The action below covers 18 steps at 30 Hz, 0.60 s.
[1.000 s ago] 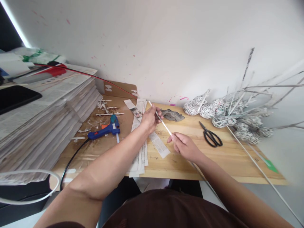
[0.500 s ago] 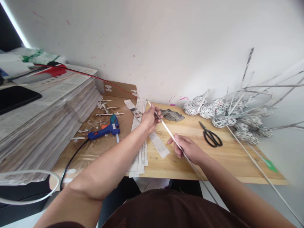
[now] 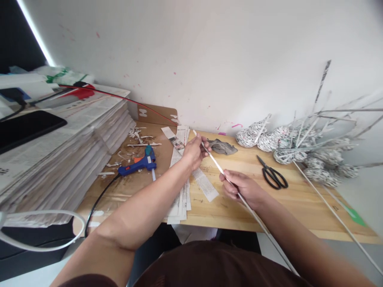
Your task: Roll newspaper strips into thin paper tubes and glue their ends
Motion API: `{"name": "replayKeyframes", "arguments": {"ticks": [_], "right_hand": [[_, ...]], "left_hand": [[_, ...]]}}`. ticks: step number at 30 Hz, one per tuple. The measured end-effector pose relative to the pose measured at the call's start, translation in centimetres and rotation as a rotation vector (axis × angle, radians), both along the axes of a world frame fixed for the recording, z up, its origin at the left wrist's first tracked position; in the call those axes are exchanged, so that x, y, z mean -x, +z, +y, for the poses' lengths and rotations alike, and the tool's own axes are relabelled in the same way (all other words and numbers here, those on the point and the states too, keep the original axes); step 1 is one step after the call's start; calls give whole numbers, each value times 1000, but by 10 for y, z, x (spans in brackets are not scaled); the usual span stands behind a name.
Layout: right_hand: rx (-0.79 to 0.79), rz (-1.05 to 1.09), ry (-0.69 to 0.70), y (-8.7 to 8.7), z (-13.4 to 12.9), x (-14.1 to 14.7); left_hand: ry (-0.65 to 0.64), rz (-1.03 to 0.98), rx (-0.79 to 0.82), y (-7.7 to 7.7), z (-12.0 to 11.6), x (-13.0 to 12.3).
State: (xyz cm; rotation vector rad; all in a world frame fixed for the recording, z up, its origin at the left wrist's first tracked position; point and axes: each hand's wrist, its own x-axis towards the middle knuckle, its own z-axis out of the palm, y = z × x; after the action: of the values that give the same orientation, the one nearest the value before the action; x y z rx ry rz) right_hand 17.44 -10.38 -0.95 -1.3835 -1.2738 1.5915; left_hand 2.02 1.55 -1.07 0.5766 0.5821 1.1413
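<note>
A long, thin white paper tube slants across the middle of the view, its far tip past my left hand and its tail running down between my right forearm and my body. My left hand grips it near the far tip. Lower down, my right hand has its fingers closed round the same tube. Beneath my left hand and forearm lie cut newspaper strips, partly hidden by the arm. One loose printed strip lies aslant on the wooden table. A crumpled grey cloth sits just beyond my left hand.
Left of my arm, a blue glue gun lies among paper scraps on brown cardboard. A tall newspaper stack bears a black phone. Black scissors lie at right, before woven paper pieces with long sticks poking out.
The whole scene has shifted slightly rightward as the head turned. My right hand has slid a little along the tube, away from my left; both hands still hold it.
</note>
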Motion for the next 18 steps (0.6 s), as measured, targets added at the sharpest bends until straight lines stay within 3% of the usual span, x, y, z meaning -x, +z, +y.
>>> {"name": "replayKeyframes", "arguments": {"ticks": [2, 6, 11, 15, 18], "right_hand": [[45, 29, 16, 0, 2, 2], [-152, -173, -48, 1, 5, 7], [94, 108, 3, 3, 11, 8], [-56, -66, -63, 3, 14, 12], [-1, 64, -52, 4, 15, 15]], "left_hand": [[-7, 0, -10, 0, 0, 0], [-35, 26, -23, -1, -1, -1], [-53, 6, -34, -1, -3, -1], [-72, 27, -50, 0, -4, -2], [-91, 13, -62, 2, -6, -2]]}}
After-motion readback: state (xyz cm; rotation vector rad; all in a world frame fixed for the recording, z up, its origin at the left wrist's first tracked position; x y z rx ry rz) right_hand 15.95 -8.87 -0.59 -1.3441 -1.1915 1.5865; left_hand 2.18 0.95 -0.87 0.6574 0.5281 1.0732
